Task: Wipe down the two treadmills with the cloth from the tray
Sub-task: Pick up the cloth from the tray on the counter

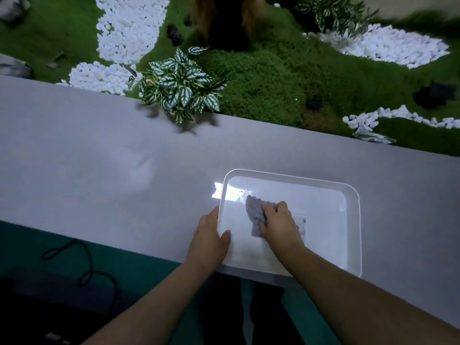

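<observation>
Two bare forearms reach in from the bottom edge. Left hand grips the left rim of the tray, thumb curled over inside, fingers down the outer wall. Right hand is inside the tray, fingers curled round the bunched grey cloth, which sits in the tray's left half. The white tray rests at the near edge of a grey ledge. Beyond the ledge lie moss, white pebbles and a striped-leaf plant. A black cable loops on the floor, lower left.
</observation>
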### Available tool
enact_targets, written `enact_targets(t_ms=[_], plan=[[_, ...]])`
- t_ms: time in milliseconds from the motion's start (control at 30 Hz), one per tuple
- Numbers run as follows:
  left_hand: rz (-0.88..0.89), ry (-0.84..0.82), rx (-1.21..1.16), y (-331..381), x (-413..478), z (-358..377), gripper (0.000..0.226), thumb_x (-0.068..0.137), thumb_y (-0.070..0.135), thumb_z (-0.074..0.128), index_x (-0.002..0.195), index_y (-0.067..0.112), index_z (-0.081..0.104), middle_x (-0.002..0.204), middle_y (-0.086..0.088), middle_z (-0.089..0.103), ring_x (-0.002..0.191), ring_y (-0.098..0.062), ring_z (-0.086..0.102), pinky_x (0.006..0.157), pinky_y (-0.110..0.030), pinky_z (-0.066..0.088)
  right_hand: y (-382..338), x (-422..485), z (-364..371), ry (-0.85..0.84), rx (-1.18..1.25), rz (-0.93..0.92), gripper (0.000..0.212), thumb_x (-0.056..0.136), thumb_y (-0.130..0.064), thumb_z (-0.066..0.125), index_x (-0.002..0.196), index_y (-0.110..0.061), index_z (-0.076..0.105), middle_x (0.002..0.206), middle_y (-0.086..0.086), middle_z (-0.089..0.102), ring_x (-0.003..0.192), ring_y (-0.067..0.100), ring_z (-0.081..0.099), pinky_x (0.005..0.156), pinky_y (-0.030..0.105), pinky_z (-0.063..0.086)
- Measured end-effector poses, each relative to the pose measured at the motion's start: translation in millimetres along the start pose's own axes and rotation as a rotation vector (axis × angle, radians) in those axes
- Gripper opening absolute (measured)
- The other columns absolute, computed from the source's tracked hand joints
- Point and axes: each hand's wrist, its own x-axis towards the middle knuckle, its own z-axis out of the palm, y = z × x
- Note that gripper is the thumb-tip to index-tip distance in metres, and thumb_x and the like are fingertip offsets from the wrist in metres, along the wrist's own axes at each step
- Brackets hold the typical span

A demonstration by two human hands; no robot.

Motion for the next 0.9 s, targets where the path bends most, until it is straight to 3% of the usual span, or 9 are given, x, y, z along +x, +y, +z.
enact_targets(t_ms=[67, 100, 167, 233, 300, 500, 600, 733, 900], plan=[[-0.034, -0.079, 0.012, 1.1, -4.9, -8.8, 0.045, 0.085, 0.022, 0.058, 0.128, 0.029, 0.048, 0.113, 0.002, 0.054, 0.098, -0.013, 0.053, 0.091, -0.036, 0.049, -4.6, -3.0, -13.6, -0.041, -0.045, 0.024, 0.011, 0.09, -0.016, 0.051, 0.096, -0.017, 0.06, 0.1, 0.009, 0.05, 0.09, 0.023, 0.05, 0.069, 0.017, 0.033], [-0.049, -0.105, 0.029, 2.3, -9.1, -14.8, 0.038, 0.084, 0.023, 0.058, 0.121, 0.028, 0.052, 0.11, 0.001, 0.056, 0.093, -0.013, 0.056, 0.089, -0.037, 0.051, -6.8, -6.4, -20.9, -0.048, -0.058, 0.029, 0.015, 0.089, -0.016, 0.049, 0.076, -0.021, 0.054, 0.088, 0.006, 0.05, 0.081, 0.021, 0.051, 0.06, 0.015, 0.031], [-0.078, -0.106, 0.067, 5.7, -21.0, -29.4, 0.027, 0.084, 0.023, 0.058, 0.11, 0.024, 0.055, 0.108, -0.001, 0.056, 0.094, -0.016, 0.057, 0.089, -0.035, 0.05, -9.8, -15.0, -36.4, -0.032, -0.045, 0.026, 0.027, 0.087, -0.024, 0.048, 0.06, -0.026, 0.042, 0.079, 0.008, 0.052, 0.065, 0.018, 0.05, 0.052, 0.021, 0.03], [-0.087, -0.082, 0.066, 9.2, -37.4, -46.1, 0.039, 0.085, 0.02, 0.058, 0.124, 0.021, 0.052, 0.119, -0.002, 0.051, 0.106, -0.016, 0.053, 0.095, -0.024, 0.041, -17.6, -32.3, -55.6, 0.027, -0.01, -0.008, 0.023, 0.087, -0.031, 0.046, 0.065, -0.027, 0.045, 0.082, 0.008, 0.056, 0.066, 0.018, 0.053, 0.055, 0.026, 0.034], [-0.084, -0.031, 0.047, 13.4, -55.6, -64.7, 0.049, 0.086, 0.018, 0.058, 0.134, 0.018, 0.046, 0.126, -0.003, 0.048, 0.103, -0.012, 0.05, 0.092, -0.017, 0.035, -30.4, -56.1, -75.4, 0.058, 0.04, -0.042, 0.019, 0.089, -0.029, 0.045, 0.071, -0.027, 0.047, 0.086, 0.004, 0.056, 0.075, 0.017, 0.053, 0.057, 0.025, 0.033], [-0.09, 0.172, -0.021, 27.3, -124.8, -116.1, 0.041, 0.087, 0.023, 0.061, 0.127, 0.02, 0.053, 0.113, 0.003, 0.052, 0.084, -0.009, 0.051, 0.081, -0.018, 0.039, -60.5, -119.1, -121.6, 0.038, 0.167, -0.147, 0.018, 0.085, -0.03, 0.039, 0.07, -0.025, 0.048, 0.077, -0.002, 0.059, 0.07, 0.013, 0.056, 0.059, 0.029, 0.038], [-0.098, 0.283, -0.034, 34.4, -163.7, -126.9, 0.038, 0.086, 0.024, 0.064, 0.123, 0.019, 0.055, 0.111, 0.001, 0.055, 0.078, -0.008, 0.053, 0.079, -0.017, 0.038, -79.8, -152.5, -145.2, -0.007, 0.21, -0.236, 0.016, 0.093, -0.018, 0.041, 0.081, -0.024, 0.05, 0.074, -0.006, 0.061, 0.065, 0.0, 0.056, 0.055, 0.018, 0.037], [-0.144, 0.443, -0.117, 53.9, -218.7, -121.0, 0.034, 0.086, 0.025, 0.065, 0.119, 0.022, 0.057, 0.108, 0.002, 0.055, 0.077, -0.006, 0.054, 0.077, -0.015, 0.037, -97.3, -189.6, -174.0, -0.105, 0.238, -0.435, 0.016, 0.094, -0.018, 0.044, 0.082, -0.021, 0.052, 0.063, -0.017, 0.063, 0.056, -0.004, 0.055, 0.05, 0.008, 0.037], [-0.29, 0.656, -0.265, 66.9, -298.3, -85.4, 0.029, 0.086, 0.027, 0.065, 0.114, 0.027, 0.059, 0.105, 0.006, 0.057, 0.075, -0.006, 0.056, 0.072, -0.014, 0.04, -106.8, -217.4, -195.2, -0.212, 0.195, -0.63, 0.015, 0.096, -0.025, 0.046, 0.084, -0.027, 0.055, 0.069, -0.023, 0.061, 0.06, -0.004, 0.054, 0.055, 0.013, 0.038]])
